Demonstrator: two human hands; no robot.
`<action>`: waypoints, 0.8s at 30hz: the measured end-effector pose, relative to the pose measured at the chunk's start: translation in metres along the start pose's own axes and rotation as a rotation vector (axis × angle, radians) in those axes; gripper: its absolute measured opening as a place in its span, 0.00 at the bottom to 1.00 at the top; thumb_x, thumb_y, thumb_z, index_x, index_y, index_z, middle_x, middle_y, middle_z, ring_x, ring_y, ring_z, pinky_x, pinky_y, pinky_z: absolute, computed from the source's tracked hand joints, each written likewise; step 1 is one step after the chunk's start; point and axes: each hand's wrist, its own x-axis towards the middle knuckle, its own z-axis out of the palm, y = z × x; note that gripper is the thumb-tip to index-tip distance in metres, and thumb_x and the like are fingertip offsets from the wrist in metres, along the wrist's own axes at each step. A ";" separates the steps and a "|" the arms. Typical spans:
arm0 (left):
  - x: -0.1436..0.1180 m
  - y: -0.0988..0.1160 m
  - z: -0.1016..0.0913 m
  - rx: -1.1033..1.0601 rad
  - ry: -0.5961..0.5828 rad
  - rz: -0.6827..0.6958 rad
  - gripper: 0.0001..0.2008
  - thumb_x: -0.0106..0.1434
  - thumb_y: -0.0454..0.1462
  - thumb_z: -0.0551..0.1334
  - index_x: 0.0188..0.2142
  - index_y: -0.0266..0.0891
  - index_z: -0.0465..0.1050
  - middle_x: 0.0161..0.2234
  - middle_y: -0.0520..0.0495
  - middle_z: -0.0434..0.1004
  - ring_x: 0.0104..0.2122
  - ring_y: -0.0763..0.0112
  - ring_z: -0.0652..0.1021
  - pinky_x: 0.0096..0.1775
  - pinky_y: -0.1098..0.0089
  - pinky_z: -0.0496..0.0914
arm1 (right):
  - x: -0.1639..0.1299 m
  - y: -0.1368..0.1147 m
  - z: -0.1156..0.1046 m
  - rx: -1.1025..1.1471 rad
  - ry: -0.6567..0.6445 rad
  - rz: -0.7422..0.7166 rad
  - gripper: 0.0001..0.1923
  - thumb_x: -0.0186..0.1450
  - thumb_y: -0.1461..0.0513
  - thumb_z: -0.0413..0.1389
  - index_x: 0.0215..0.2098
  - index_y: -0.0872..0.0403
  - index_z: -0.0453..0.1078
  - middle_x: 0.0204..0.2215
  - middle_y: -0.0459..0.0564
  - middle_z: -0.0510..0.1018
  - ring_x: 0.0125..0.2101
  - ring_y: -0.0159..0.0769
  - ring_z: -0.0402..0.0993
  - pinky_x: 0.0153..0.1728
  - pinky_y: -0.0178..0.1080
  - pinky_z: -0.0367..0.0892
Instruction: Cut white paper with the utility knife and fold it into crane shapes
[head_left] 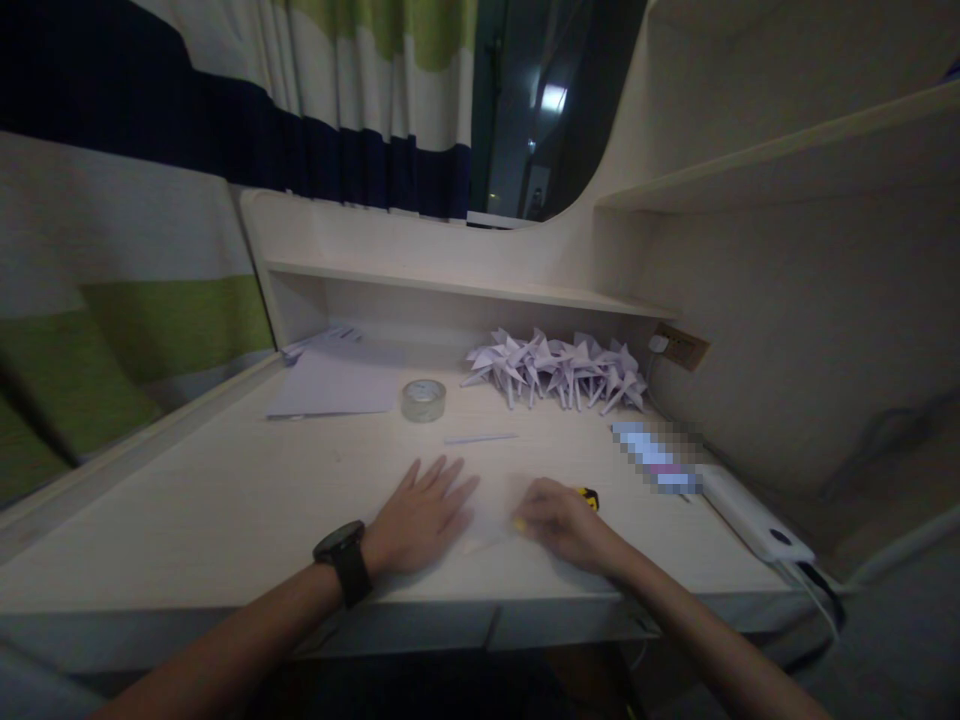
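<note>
My left hand (pixel 422 520), with a dark watch (pixel 343 550) on its wrist, lies flat with fingers spread near the desk's front edge. My right hand (pixel 561 525) is closed around a yellow and black utility knife (pixel 589 498), most of it hidden by the fingers. Between the hands is a pale, blurred piece of paper (pixel 484 540), hard to tell from the desktop. A thin white paper stick (pixel 481 438) lies just beyond them. Behind it stands a roll of clear tape (pixel 424 401).
Folded paper pinwheels (pixel 559 370) are heaped at the back right. White paper sheets (pixel 337 378) lie at the back left. To the right are a blurred-out phone-like object (pixel 654 457) and a white power strip (pixel 754 515) with cables. A low shelf (pixel 465 283) overhangs the back.
</note>
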 end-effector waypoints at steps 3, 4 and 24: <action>0.000 0.000 0.000 -0.004 -0.003 0.002 0.26 0.70 0.49 0.40 0.65 0.48 0.50 0.66 0.43 0.48 0.64 0.53 0.51 0.60 0.45 0.43 | -0.002 0.006 -0.004 0.062 -0.049 -0.018 0.11 0.66 0.59 0.54 0.35 0.53 0.77 0.32 0.51 0.73 0.35 0.35 0.69 0.37 0.37 0.65; 0.000 0.000 0.000 -0.006 0.000 0.000 0.26 0.70 0.49 0.40 0.65 0.48 0.50 0.66 0.43 0.48 0.64 0.53 0.51 0.60 0.45 0.43 | -0.003 0.009 -0.005 0.092 -0.066 -0.013 0.11 0.66 0.59 0.54 0.34 0.53 0.78 0.32 0.51 0.73 0.34 0.34 0.69 0.36 0.37 0.66; -0.005 -0.008 -0.030 -0.039 0.015 0.139 0.23 0.64 0.53 0.53 0.52 0.42 0.68 0.54 0.41 0.70 0.55 0.54 0.68 0.53 0.56 0.61 | -0.021 0.050 -0.051 0.146 -0.165 0.159 0.08 0.59 0.60 0.60 0.37 0.52 0.79 0.35 0.51 0.75 0.35 0.37 0.72 0.37 0.37 0.66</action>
